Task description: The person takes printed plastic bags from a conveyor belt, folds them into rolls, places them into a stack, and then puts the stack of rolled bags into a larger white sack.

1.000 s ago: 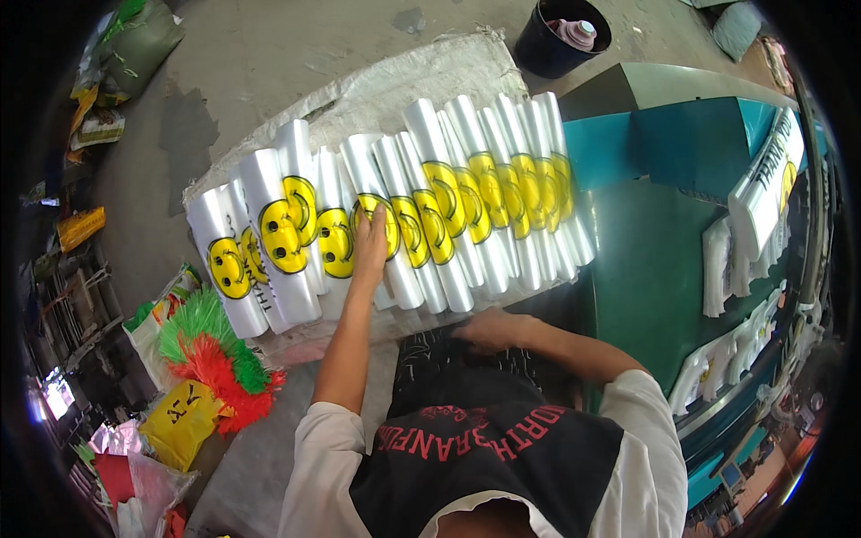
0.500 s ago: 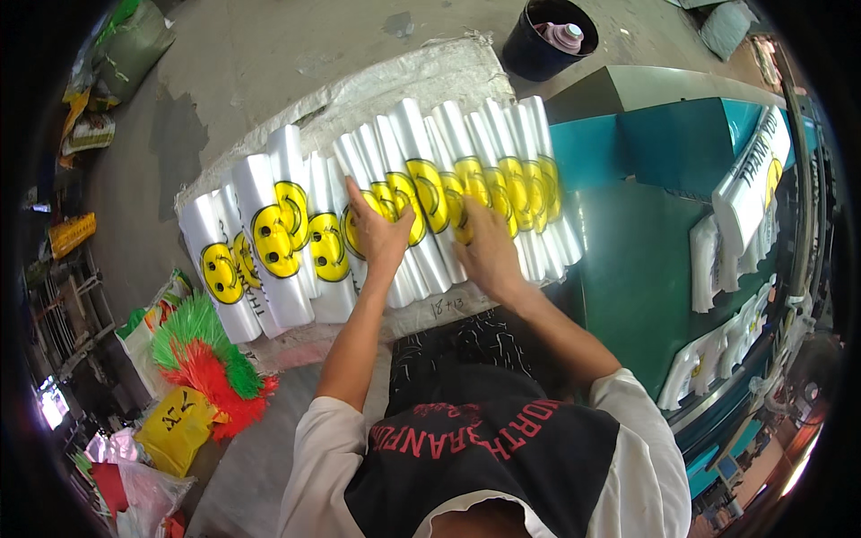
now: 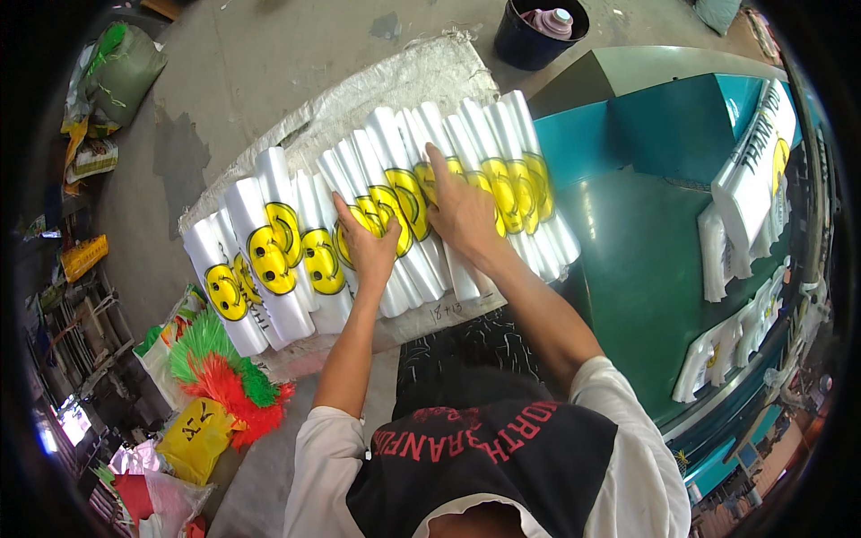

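Across a pale woven sheet [image 3: 381, 90], a slanting row of folded white plastic bags [image 3: 408, 203], printed with yellow smiling faces, is laid out in uneven overlap. Over the row's middle, the left hand [image 3: 369, 251] is rested, its thumb and fingers spread apart against the film. Just to its right, the right hand [image 3: 465, 215] is set on neighbouring bags with the index finger extended; whether anything is pinched under its other fingers cannot be told. If pressure is applied unevenly by the two hands, the slick-looking film could be made to slide, and folds could be creased or skewed. At the row's right end, bags could be nudged off the sheet toward the green machine surface [image 3: 637, 269] just beside it. At the left end, a careless sweep could cause bags to be tipped toward the red and green plastic tassels [image 3: 235, 387].
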